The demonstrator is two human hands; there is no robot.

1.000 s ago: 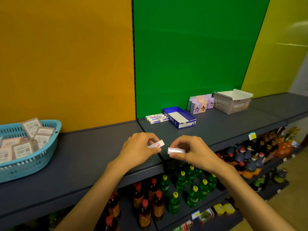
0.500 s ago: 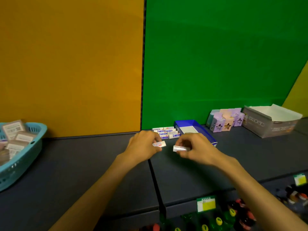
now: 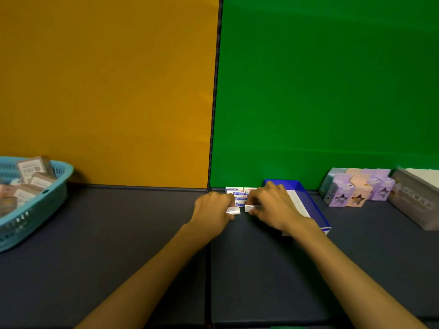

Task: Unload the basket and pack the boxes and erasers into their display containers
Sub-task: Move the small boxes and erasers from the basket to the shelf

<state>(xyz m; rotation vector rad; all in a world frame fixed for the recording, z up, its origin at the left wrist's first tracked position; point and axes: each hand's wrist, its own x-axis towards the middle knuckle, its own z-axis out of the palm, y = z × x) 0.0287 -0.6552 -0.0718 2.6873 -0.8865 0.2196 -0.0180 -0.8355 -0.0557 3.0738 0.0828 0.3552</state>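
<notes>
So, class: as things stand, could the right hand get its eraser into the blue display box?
Probably yes. The right hand, pinching an eraser, is beside the blue display box, whose open top faces up with nothing covering it.

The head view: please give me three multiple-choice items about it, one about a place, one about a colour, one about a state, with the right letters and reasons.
1. Where does the basket stand?
A. far left of the shelf
B. inside the blue tray
C. on the floor

2. What colour is the wall panel behind the blue tray?
A. orange
B. green
C. white

3. What is the left hand doing?
A. lying flat and empty
B. pinching a small eraser
C. gripping the basket

Answers: 1 A, it sits at the left edge; 2 B, green rises behind it; 3 B, fingers curl round the eraser.
</notes>
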